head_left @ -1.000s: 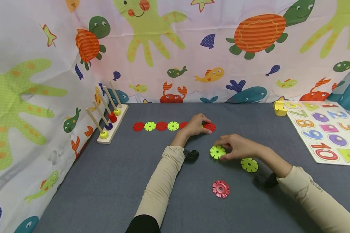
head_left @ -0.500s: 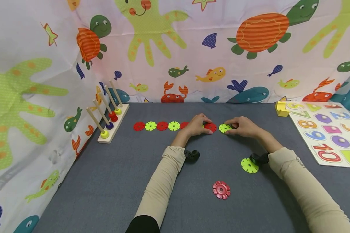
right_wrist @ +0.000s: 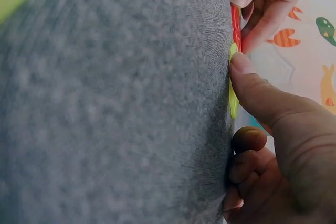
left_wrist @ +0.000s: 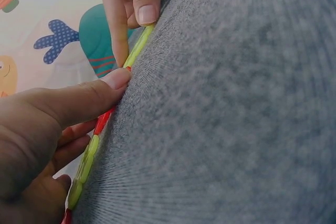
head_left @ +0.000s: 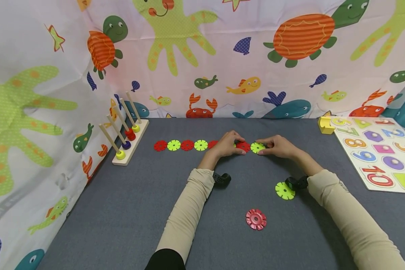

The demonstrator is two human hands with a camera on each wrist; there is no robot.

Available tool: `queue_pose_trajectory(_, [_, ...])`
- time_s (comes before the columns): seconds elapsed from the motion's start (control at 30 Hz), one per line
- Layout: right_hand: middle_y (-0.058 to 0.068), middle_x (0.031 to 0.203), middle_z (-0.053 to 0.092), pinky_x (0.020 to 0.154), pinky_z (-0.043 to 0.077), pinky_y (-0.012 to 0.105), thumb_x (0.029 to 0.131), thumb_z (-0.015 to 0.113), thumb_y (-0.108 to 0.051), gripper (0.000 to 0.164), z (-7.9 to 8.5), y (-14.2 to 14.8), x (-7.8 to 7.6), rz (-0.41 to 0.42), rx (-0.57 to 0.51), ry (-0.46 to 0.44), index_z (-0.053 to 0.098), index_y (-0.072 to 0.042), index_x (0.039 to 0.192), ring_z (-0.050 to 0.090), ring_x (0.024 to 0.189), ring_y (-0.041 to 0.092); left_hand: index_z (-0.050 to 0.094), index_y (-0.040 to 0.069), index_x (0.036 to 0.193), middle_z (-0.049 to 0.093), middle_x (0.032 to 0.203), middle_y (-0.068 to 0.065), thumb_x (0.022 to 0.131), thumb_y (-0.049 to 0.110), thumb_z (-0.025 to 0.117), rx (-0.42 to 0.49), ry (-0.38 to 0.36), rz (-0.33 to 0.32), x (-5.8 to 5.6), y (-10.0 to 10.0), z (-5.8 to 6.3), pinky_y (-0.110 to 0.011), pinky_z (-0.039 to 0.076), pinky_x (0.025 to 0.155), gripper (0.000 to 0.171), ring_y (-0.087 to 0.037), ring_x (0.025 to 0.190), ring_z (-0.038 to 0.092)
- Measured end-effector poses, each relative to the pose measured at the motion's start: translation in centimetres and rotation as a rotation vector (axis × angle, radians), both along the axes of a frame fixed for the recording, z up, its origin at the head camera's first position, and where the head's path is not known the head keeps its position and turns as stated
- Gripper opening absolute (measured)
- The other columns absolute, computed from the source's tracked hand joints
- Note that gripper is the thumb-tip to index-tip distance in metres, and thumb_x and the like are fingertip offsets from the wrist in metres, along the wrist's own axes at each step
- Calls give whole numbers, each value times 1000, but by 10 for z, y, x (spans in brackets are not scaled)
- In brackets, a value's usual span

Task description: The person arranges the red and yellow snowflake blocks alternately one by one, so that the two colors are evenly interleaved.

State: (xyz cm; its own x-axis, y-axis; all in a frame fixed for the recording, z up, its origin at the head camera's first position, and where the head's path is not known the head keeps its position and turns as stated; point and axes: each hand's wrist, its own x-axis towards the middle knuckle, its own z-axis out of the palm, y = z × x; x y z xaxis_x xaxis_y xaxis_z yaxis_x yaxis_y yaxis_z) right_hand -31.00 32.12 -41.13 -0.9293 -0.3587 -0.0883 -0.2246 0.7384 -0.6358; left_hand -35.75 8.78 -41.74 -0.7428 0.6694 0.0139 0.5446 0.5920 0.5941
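A row of flat notched plastic discs, red and yellow-green by turns, lies across the table, starting with a red disc (head_left: pixel 160 145) on the left. My left hand (head_left: pixel 227 144) pinches the red disc (head_left: pixel 245 146) near the row's right end, thumb on the near edge; it hides part of the row. Against that disc's right side lies a yellow-green disc (head_left: pixel 257 147), which my right hand (head_left: pixel 278 146) pinches between thumb and fingers. In the left wrist view this yellow-green disc (left_wrist: pixel 139 46) is seen edge-on, flat on the cloth, beside the left thumb.
A loose yellow-green disc (head_left: pixel 285 191) lies by the right wrist strap, and a loose red disc (head_left: pixel 256 219) nearer me. A peg stacker (head_left: pixel 131 144) with coloured rings stands at the left. On the right lie a number puzzle board (head_left: pixel 384 155) and a yellow block (head_left: pixel 325 125).
My right hand has carried the yellow-green disc up to the row's right end, then slid it left against the red disc. My left hand has stayed on the red disc.
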Motion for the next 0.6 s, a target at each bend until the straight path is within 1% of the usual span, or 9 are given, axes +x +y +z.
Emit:
queue_pose_trajectory(0.07, [-4, 59, 29, 48, 24, 23, 83, 67, -31, 55, 1, 0, 1, -1, 7, 10, 52, -7, 131, 26, 50, 5, 61, 11, 122, 50, 120, -5, 78, 28, 73, -4, 2, 3, 0, 0, 0, -29, 35, 100, 48, -18, 115, 42])
queue_pose_trajectory(0.13, [-5, 59, 30, 48, 25, 23, 83, 67, -31, 55, 4, 1, 7, 8, 34, 33, 52, -7, 131, 27, 50, 5, 60, 11, 123, 49, 121, -5, 79, 28, 73, -6, -2, 4, 0, 1, 0, -29, 34, 100, 49, -18, 115, 42])
queue_pose_trajectory(0.23, [-6, 59, 32, 48, 27, 23, 84, 67, -30, 52, 11, -1, 25, 50, 82, 102, 55, -4, 127, 30, 51, 5, 59, 12, 123, 49, 121, -5, 79, 29, 72, -15, -7, 10, 1, 2, -1, -29, 35, 100, 49, -18, 115, 42])
queue_pose_trajectory(0.33, [-7, 60, 36, 48, 28, 20, 83, 67, -27, 46, 20, -8, 56, 121, 110, 202, 60, -2, 121, 32, 51, 2, 59, 11, 124, 48, 121, -5, 79, 29, 72, -11, -6, 17, 3, 3, 0, -29, 36, 99, 50, -18, 115, 42])
queue_pose_trajectory(0.43, [-7, 64, 40, 47, 29, 17, 82, 68, -25, 43, 24, -18, 94, 229, 75, 281, 62, -1, 118, 32, 52, -2, 58, 10, 125, 48, 122, -5, 79, 29, 72, 2, 0, 16, 5, 5, 2, -29, 36, 99, 51, -18, 116, 41])
queue_pose_trajectory(0.5, [-6, 65, 41, 47, 29, 14, 82, 69, -27, 45, 24, -23, 119, 303, 48, 284, 62, -3, 118, 31, 53, -5, 57, 11, 126, 47, 123, -4, 79, 30, 73, 1, 10, 12, 6, 9, 2, -29, 36, 99, 53, -18, 117, 41])
queue_pose_trajectory(0.6, [-6, 68, 43, 50, 29, 12, 79, 70, -35, 52, 19, -32, 147, 404, 10, 235, 59, -8, 123, 31, 57, -6, 57, 11, 127, 46, 125, -5, 78, 30, 73, 0, 26, 4, 7, 17, 2, -30, 37, 98, 54, -18, 117, 41])
